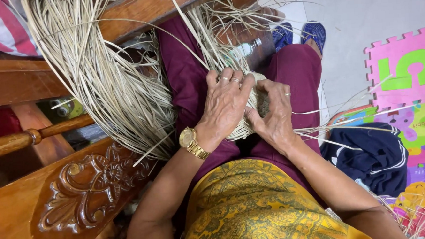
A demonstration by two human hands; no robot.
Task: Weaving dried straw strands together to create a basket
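A small round woven piece of pale straw rests on my lap over maroon trousers. My left hand, with rings and a gold wristwatch, lies over the top of it, fingers curled around its rim. My right hand grips its right side, thumb pressed against the weave. Loose straw strands trail from the piece toward the right. A thick bundle of long pale straw hangs from the upper left down to my left thigh.
A carved wooden chair arm stands at the lower left, with wooden rails above it. Blue sandals are on my feet on the grey tile floor. A colourful foam puzzle mat and a dark blue garment lie at the right.
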